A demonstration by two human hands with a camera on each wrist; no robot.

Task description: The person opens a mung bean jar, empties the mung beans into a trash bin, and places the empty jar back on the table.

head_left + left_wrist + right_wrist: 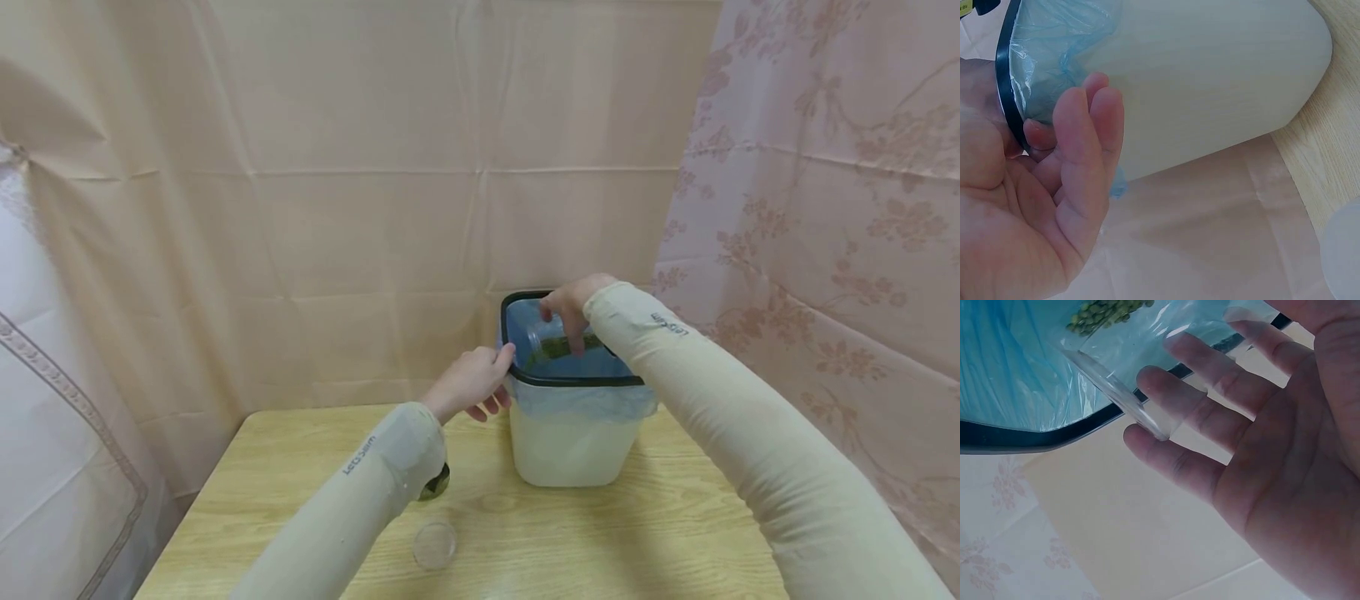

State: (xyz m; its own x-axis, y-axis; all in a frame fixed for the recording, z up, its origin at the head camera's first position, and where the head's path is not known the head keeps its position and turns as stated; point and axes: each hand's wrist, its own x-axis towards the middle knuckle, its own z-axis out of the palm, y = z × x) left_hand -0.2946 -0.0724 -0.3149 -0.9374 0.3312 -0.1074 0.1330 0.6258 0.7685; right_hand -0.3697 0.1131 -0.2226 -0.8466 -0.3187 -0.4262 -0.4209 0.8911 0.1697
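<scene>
A pale trash bin (573, 442) with a black rim (577, 382) stands on the table, lined with a blue plastic bag (1054, 50). My left hand (472, 379) holds the rim's left side, thumb on top and the other fingers outside the wall. Over the bin's opening, my right hand (576, 307) grips a clear jar (1129, 394) from above. Tilted on its side, the jar has small green beans (1107, 314) along its lower wall. In the right wrist view the fingers spread along the clear wall; the thumb's contact is hard to see.
On the wooden table (300, 467) a clear round lid (435, 546) lies in front of the bin. A dark green round object (435, 483) is partly hidden by my left sleeve. Beige cloth (360, 250) hangs behind, flowered cloth (840, 250) at the right.
</scene>
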